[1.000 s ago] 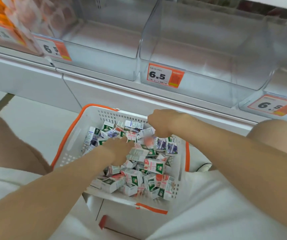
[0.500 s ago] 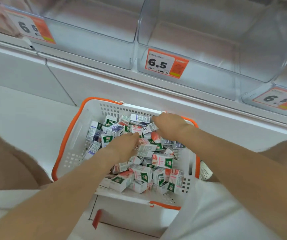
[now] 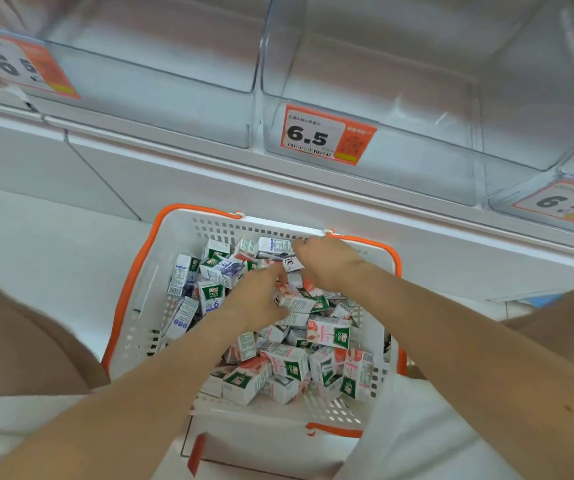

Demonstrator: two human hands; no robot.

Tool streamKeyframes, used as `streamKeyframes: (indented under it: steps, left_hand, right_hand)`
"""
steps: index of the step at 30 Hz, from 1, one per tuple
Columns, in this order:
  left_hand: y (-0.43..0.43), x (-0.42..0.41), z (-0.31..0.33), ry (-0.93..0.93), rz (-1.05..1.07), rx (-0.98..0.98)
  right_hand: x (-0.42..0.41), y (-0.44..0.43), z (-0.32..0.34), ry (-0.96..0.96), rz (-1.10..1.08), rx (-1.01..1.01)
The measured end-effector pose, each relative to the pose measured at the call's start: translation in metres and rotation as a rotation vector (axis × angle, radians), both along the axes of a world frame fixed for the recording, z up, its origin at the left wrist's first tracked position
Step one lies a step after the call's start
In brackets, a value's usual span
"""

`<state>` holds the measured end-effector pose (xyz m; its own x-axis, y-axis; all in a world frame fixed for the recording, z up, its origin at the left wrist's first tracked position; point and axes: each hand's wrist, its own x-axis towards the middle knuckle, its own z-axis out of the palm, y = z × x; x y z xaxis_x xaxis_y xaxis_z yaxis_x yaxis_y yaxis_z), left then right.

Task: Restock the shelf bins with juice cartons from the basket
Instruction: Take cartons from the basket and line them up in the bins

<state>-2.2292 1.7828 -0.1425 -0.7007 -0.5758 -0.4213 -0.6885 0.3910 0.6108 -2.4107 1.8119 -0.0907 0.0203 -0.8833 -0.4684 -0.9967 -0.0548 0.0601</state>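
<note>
**A:** Juice cartons lie in a loose heap inside the basket. They are small white boxes tilted every way, with purple-printed ones toward 9 o'clock and pink-and-green ones from the middle round to 5 o'clock.

**B:** And the hands?

**A:** Both are down in the heap. The left hand curls its fingers round a pink carton near the centre. The right hand, at 1 o'clock by the far wall, bends over a grey-white carton. Whether it actually pinches that one, I cannot tell.

**B:** How should the pick go?

**A:** I'd take one kind at a time and grip across the flat faces, not the corners, since they look light and easy to crush. Lift straight up so the neighbours don't tumble over the rim.

**B:** Where to?

**A:** To the clear shelf bins at 12 o'clock, above the basket, which show nothing inside. The middle one carries a 6.5 price tag. I'd stand the cartons upright with labels forward, filling from the back.
</note>
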Motion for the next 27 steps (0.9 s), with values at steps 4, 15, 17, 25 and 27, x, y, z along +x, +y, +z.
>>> streamKeyframes:
  steps: [4, 15, 17, 25, 27]
  left_hand:
    - [0.002, -0.010, 0.024, 0.217, 0.397, 0.234]
    - [0.004, -0.012, 0.118, 0.751, 1.085, 0.714]
    - [0.006, -0.009, 0.144, 0.864, 1.114, 0.806]
    - [0.005, 0.020, 0.237, 0.833, 0.668, 0.754]
    - [-0.003, 0.029, 0.250, 0.737, 0.549, 0.567]
  right_hand:
    - [-0.010, 0.004, 0.033, -0.234, -0.395, -0.112]
    - [-0.005, 0.056, 0.127, -1.000, -0.866, -0.357]
    - [0.001, 0.061, 0.148, -1.018, -0.881, -0.409]
    - [0.039, 0.051, 0.205, -1.427, -1.050, -0.501]
    - [0.046, 0.045, 0.217, -1.459, -0.949, -0.538]
